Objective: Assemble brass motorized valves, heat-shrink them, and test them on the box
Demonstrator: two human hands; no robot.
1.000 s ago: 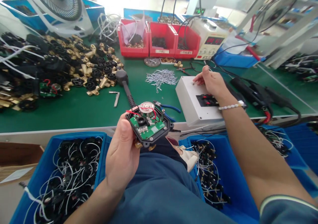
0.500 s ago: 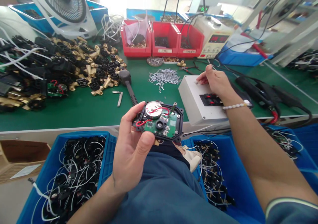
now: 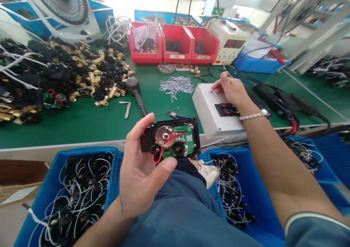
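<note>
Green bench (image 3: 90, 124) far; white box (image 3: 212, 114) at right, right hand (image 3: 232, 90) resting on it, fingertips together on a small switch. Left hand (image 3: 142, 170), near centre, is clamping the black module (image 3: 171, 139), now turned flatter than a second ago, disc facing up.

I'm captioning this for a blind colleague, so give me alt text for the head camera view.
A person's left hand holds a black module with a green circuit board over their lap, while the right hand touches a white box on a green workbench. Blue bins of wired parts sit below; red bins stand behind.
</note>
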